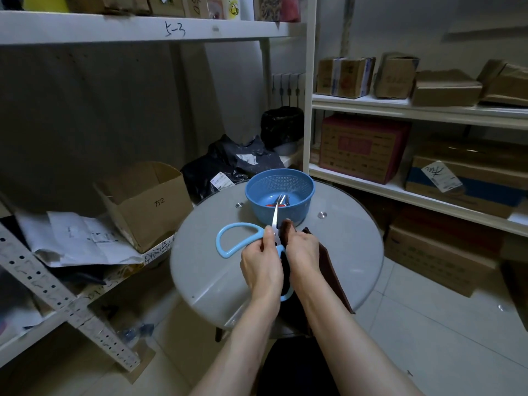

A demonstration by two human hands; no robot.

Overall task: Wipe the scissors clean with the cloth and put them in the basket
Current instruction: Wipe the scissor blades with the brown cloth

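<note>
Pinching the scissors [275,221] near the pivot, the left hand [261,264] steadied stiff, sharp steel; the right hand [303,252] gripped the soft cloth [328,264] just beside the bare blade. The handles looked the safest hold.

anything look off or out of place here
On the left shelf, a perforated metal strut slants across the front, beside crumpled papers and an open cardboard box. Over the table, the left hand holds the scissors splayed wide, one bare blade pointing toward the basket.
</note>
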